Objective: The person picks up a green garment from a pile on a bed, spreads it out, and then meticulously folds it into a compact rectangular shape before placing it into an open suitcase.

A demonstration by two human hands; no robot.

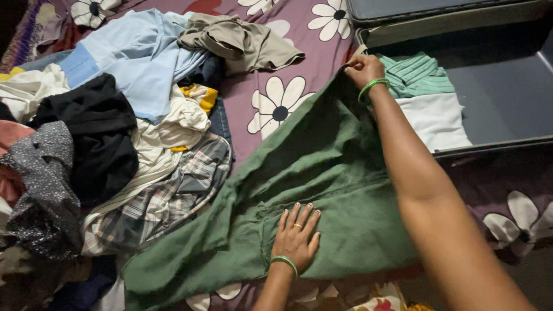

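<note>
Head view: left hand (296,233) flat, fingers spread on green garment (322,173); right hand (363,70) pinching its far edge

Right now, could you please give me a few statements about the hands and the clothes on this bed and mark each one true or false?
1. The left hand lies flat, fingers spread, on the dark green cloth garment. True.
2. The right hand rests empty on the flowered purple bedsheet. False: it pinches the far edge of the green garment.
3. Both wrists wear green bangles. True.
4. The open grey suitcase holds nothing. False: a folded green striped cloth and a folded white cloth lie in it.
5. A loose heap of mixed clothes lies to the left of the green garment. True.
</note>
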